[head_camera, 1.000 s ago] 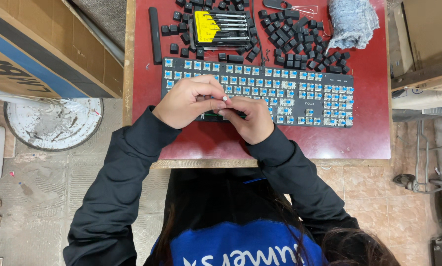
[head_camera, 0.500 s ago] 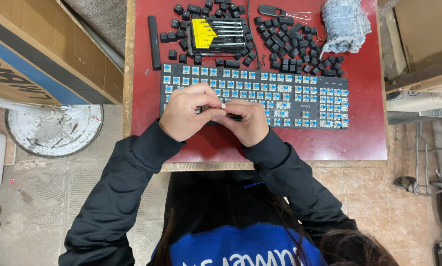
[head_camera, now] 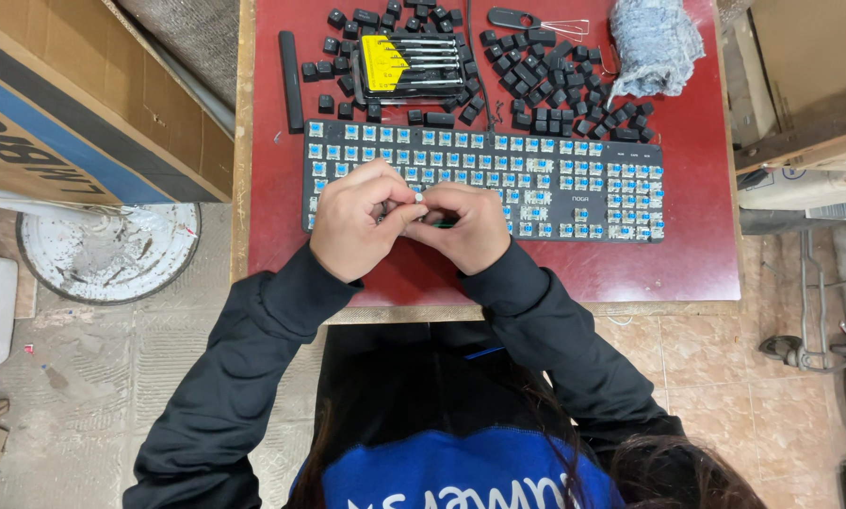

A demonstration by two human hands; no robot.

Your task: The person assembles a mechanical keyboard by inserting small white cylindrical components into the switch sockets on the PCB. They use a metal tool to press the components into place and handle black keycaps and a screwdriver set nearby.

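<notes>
I see bare tabletop (head_camera: 630,269) in front of the keyboard (head_camera: 593,184), right of my hands, open for passing. Behind the keyboard, loose keycaps (head_camera: 555,85), a screwdriver set (head_camera: 409,64) and a rag bundle (head_camera: 654,42) crowd the way. A cardboard box (head_camera: 74,104) blocks the left side.

A black full-size keyboard with its keycaps stripped off, rows of blue switches bared (head_camera: 555,184), lies flat and square to the red tabletop (head_camera: 706,264), nearer the front edge, its length running left to right. Over its left half, a small pale part with a dark-green slender piece (head_camera: 431,219) sits pinched above the switches; what it is cannot be made out.
</notes>
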